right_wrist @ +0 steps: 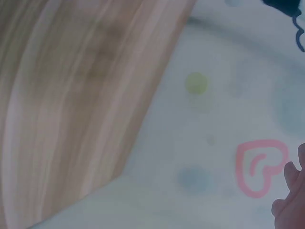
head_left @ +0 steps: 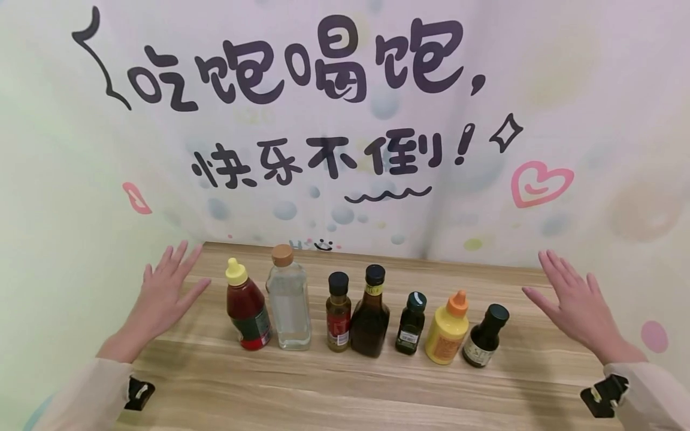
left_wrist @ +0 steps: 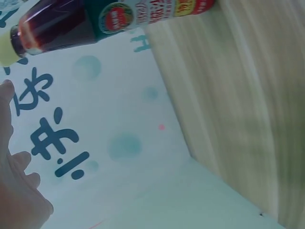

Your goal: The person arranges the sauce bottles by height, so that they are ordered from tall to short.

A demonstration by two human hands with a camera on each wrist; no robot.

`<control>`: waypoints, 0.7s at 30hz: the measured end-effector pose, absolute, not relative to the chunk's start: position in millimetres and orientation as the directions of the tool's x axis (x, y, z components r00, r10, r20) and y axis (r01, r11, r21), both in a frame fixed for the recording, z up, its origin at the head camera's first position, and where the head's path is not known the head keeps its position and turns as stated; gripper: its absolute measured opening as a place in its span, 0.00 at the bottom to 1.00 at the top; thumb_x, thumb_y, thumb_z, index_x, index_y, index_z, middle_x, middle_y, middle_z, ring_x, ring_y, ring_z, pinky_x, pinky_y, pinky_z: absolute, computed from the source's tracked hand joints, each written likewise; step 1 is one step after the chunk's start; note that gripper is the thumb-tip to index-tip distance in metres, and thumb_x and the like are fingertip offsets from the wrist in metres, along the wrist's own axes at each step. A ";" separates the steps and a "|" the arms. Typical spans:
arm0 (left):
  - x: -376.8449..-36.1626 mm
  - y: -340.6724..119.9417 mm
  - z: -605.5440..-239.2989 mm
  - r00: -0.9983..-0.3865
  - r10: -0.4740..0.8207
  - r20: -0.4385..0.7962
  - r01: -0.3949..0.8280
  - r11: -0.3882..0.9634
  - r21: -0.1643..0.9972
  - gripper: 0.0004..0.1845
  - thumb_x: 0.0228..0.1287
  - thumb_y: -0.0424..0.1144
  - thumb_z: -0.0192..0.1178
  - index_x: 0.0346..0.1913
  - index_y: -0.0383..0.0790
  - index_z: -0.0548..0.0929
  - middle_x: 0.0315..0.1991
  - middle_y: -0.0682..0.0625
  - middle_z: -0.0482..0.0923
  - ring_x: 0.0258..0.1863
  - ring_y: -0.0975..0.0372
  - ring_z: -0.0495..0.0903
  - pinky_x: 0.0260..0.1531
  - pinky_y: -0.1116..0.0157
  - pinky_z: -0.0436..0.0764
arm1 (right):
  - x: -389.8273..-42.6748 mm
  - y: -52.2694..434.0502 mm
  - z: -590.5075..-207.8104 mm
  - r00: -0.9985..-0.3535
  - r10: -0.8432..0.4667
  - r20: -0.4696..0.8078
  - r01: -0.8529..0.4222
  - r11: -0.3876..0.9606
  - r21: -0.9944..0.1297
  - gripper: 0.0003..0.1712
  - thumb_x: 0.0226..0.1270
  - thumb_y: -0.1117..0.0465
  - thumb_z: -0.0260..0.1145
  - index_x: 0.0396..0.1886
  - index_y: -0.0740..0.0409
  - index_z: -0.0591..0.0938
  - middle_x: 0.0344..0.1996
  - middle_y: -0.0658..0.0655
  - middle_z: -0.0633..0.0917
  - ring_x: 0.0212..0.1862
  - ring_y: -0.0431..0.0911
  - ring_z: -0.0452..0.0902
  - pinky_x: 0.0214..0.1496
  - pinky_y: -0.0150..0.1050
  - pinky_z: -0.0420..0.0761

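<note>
My left hand [head_left: 164, 294] is held up at the left side with fingers spread, holding nothing. Nearest to it stands a red sauce bottle [head_left: 249, 311] with a yellow nozzle cap, its label also showing in the left wrist view. Beside that is a clear bottle [head_left: 291, 308] with a brown cap. A small red-labelled bottle [head_left: 338, 317] and a dark brown bottle [head_left: 369, 320] follow in the row. Further right are a small dark bottle [head_left: 411, 326], a yellow squeeze bottle [head_left: 447, 332] and a black-capped dark bottle [head_left: 485, 338]. My right hand [head_left: 579, 305], fingers extended, is apart from everything.
The bottles stand upright on a wood-grain table [head_left: 323, 395]. Behind its back edge hangs a printed white backdrop [head_left: 345, 120] with black lettering, and pale side walls close in at left and right. Black straps [head_left: 606, 395] are worn on both wrists.
</note>
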State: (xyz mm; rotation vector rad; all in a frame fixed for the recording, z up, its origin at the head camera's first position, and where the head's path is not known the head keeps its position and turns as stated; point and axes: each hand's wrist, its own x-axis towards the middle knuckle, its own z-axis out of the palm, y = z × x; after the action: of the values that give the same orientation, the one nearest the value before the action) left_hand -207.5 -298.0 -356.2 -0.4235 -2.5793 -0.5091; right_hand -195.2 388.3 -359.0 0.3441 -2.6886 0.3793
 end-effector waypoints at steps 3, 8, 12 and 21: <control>-206.7 -296.3 -349.9 -0.826 0.204 0.525 0.403 0.865 0.299 0.35 0.80 0.50 0.54 0.80 0.35 0.60 0.77 0.24 0.53 0.77 0.28 0.48 0.67 0.21 0.44 | -196.6 380.8 -346.1 -0.871 -0.204 0.446 -0.320 0.926 -0.202 0.46 0.82 0.47 0.57 0.84 0.64 0.48 0.79 0.75 0.54 0.80 0.70 0.45 0.77 0.74 0.34; -204.6 -291.2 -340.4 -0.809 0.205 0.551 0.444 0.827 0.344 0.35 0.79 0.49 0.55 0.78 0.31 0.62 0.78 0.24 0.53 0.78 0.30 0.47 0.70 0.24 0.42 | -198.5 368.1 -325.7 -0.841 -0.237 0.487 -0.366 0.911 -0.189 0.45 0.81 0.48 0.59 0.84 0.63 0.51 0.78 0.76 0.60 0.77 0.72 0.53 0.78 0.72 0.40; -204.3 -287.7 -332.3 -0.787 0.209 0.580 0.480 0.799 0.363 0.34 0.78 0.46 0.57 0.77 0.30 0.64 0.77 0.24 0.55 0.77 0.29 0.49 0.70 0.24 0.44 | -202.1 357.8 -312.2 -0.828 -0.254 0.500 -0.387 0.904 -0.182 0.45 0.80 0.48 0.62 0.84 0.62 0.54 0.77 0.75 0.62 0.76 0.73 0.57 0.79 0.70 0.44; -204.0 -279.4 -316.5 -0.788 0.179 0.589 0.504 0.737 0.451 0.34 0.75 0.41 0.60 0.77 0.30 0.65 0.77 0.25 0.58 0.75 0.29 0.56 0.71 0.30 0.56 | -204.6 326.4 -284.2 -0.850 -0.255 0.461 -0.393 0.889 -0.234 0.44 0.77 0.51 0.66 0.83 0.60 0.59 0.78 0.71 0.63 0.73 0.75 0.61 0.65 0.77 0.63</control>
State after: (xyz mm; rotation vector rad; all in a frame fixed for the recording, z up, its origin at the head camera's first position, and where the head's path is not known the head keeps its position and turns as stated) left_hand -204.0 -279.4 -316.5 -0.5170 -2.4166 -0.8340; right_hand -204.6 326.4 -284.2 0.4741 -2.6300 0.4496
